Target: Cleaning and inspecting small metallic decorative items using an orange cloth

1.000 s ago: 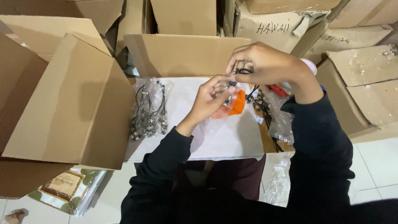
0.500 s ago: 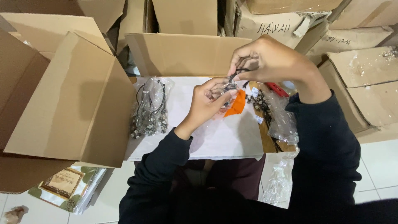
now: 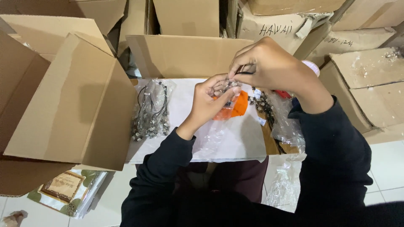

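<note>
Currently a beaded cord [image 3: 230, 85] is pinched shut between the left hand [image 3: 210, 103] and right hand [image 3: 269, 65] above the white sheet [image 3: 235, 143], where beads could be dropped through a slackened grip.

A white bench [image 3: 176, 96] sits in the middle. Brown boxes [image 3: 67, 105] stand all around it, left, behind and right. Below it is a white tile floor [image 3: 389, 164]. The light is soft.

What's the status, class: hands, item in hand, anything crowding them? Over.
Left hand grips clear bag with orange card. Right hand pinches black cord above it. Bagged bead strings lie left, apart. Open carton flap close behind.
</note>
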